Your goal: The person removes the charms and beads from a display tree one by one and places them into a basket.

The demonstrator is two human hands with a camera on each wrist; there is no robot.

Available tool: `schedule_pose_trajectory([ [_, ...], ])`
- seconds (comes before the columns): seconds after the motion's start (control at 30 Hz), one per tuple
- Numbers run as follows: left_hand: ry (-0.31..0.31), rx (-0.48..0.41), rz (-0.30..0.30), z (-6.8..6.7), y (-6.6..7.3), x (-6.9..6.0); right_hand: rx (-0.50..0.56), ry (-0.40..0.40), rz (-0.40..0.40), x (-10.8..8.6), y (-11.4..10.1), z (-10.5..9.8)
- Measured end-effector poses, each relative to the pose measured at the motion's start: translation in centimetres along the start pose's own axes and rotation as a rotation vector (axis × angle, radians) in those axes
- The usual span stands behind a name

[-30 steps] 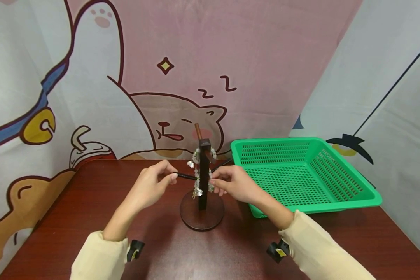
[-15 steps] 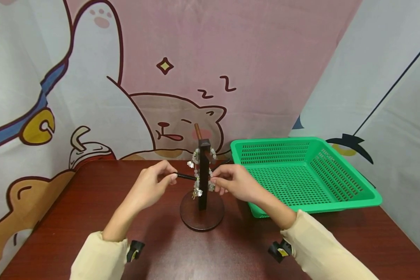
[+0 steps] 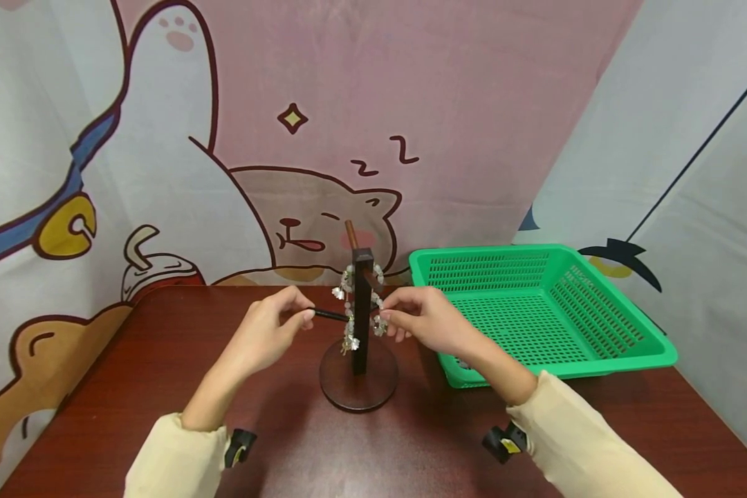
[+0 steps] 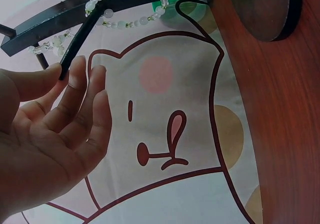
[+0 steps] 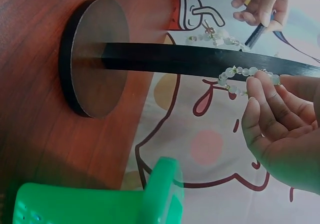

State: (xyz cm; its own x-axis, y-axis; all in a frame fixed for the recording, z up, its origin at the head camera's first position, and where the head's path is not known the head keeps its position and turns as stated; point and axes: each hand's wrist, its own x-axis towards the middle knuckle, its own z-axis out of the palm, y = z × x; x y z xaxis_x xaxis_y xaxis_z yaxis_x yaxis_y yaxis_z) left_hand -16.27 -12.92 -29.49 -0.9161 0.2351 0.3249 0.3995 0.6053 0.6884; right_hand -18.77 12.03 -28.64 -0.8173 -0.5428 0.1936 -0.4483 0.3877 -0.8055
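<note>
A dark display stand (image 3: 362,318) with a round base (image 3: 358,398) stands upright on the table. My left hand (image 3: 264,332) pinches the outer end of its left black peg (image 4: 82,42) between thumb and index finger. From that peg hangs a pale beaded bracelet (image 4: 144,20) with a flower charm. Right of the post, my right hand (image 3: 432,321) pinches another pale beaded bracelet (image 5: 231,73) by its upper beads. Whether this bracelet still circles the right peg is hidden by the fingers. Higher up, more beaded strands (image 3: 346,278) hang on both sides of the post.
A green plastic basket (image 3: 635,360) stands on the right, close beside the right forearm. The reddish-brown table (image 3: 180,360) runs back to a cartoon-printed cloth (image 3: 473,124). A brown rod (image 3: 351,235) sticks up behind the stand's top.
My right hand has shifted slightly to the right, drawing the bracelet a little away from the post. The left hand keeps its pinch on the peg.
</note>
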Motion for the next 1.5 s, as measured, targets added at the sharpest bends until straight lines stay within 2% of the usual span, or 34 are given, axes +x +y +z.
schedule_pose_trajectory([
  [0.37,0.003,0.003,0.005,0.0,-0.1,0.0,0.015,-0.02,-0.002,-0.4,-0.3,-1.3],
  [0.63,0.003,-0.006,0.001,0.0,-0.1,-0.1,-0.002,0.014,0.018,-0.7,-0.3,-2.3],
  [1.5,0.0,-0.011,0.006,0.1,-0.1,0.0,-0.069,0.054,0.063,-1.9,0.0,-4.6],
])
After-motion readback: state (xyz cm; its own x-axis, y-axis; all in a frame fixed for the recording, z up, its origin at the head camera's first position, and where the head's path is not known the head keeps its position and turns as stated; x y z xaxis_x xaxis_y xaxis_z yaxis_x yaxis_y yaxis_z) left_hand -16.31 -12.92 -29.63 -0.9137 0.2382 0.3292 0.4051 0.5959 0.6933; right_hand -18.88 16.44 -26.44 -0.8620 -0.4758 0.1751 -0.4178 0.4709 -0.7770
